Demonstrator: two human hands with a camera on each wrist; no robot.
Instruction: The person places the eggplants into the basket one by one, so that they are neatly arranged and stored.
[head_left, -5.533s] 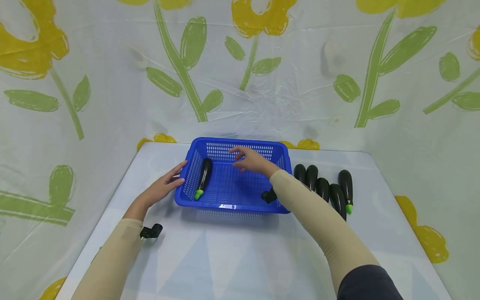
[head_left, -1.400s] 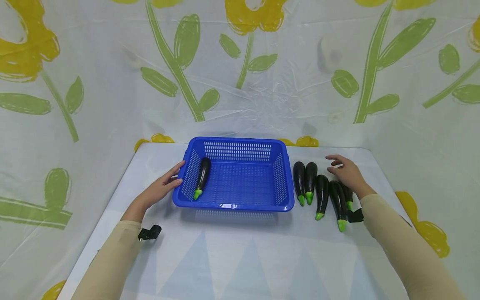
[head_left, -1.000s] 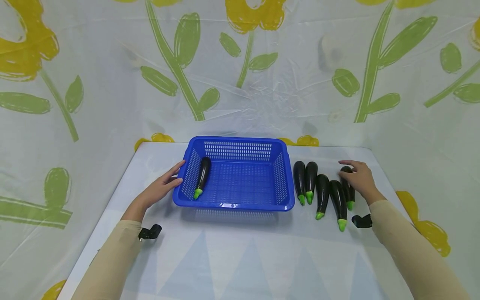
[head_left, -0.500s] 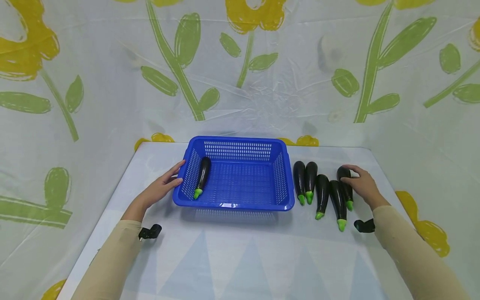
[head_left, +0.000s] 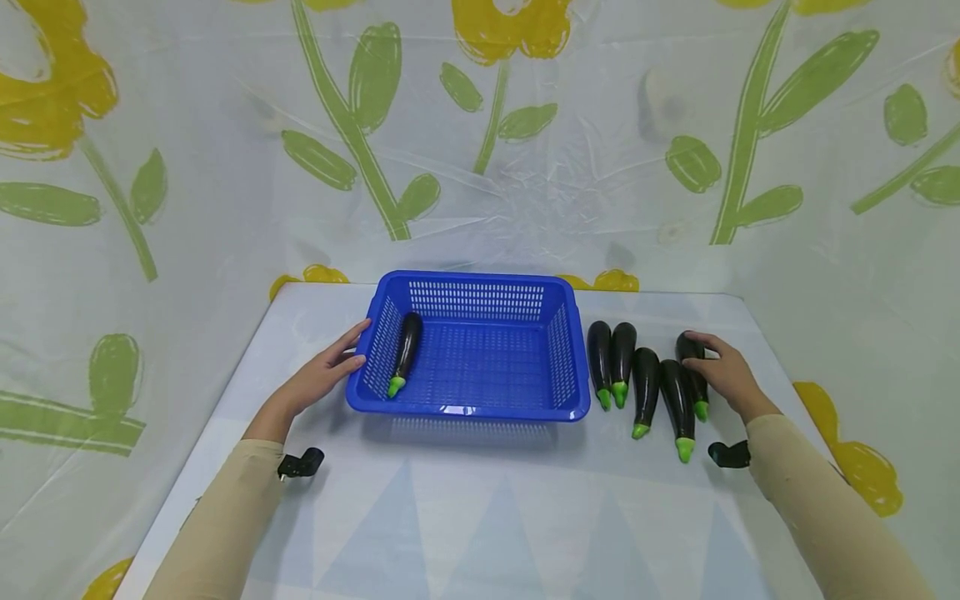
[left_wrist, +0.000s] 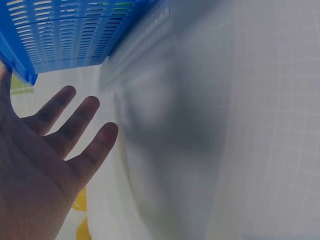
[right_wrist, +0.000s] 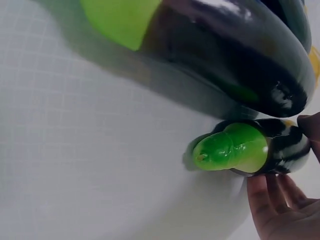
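A blue plastic basket (head_left: pixel 480 415) with slotted walls stands on the table, one eggplant (head_left: pixel 407 354) lying along its left side. My left hand (head_left: pixel 318 379) rests against the basket's left rim; in the left wrist view several fingers (left_wrist: pixel 82 162) are spread beside the basket wall. To the right of the basket lies a row of dark eggplants with green stem ends. My right hand (head_left: pixel 727 375) holds the rightmost eggplant (head_left: pixel 698 387) near its upper end. The right wrist view shows thumb and fingers on opposite sides of this eggplant (right_wrist: pixel 285 147), which lies on the table.
Several other eggplants lie between the basket and my right hand; the nearest one (head_left: pixel 677 400) is close alongside the held one. A white tabletop (head_left: pixel 480 525) with pale blue triangles spreads in front. A flower-printed sheet (head_left: pixel 570 167) hangs behind the table.
My right hand has moved from above the basket out to the right, come down on the rightmost eggplant and closed around it. My left hand has stayed at the basket rim.
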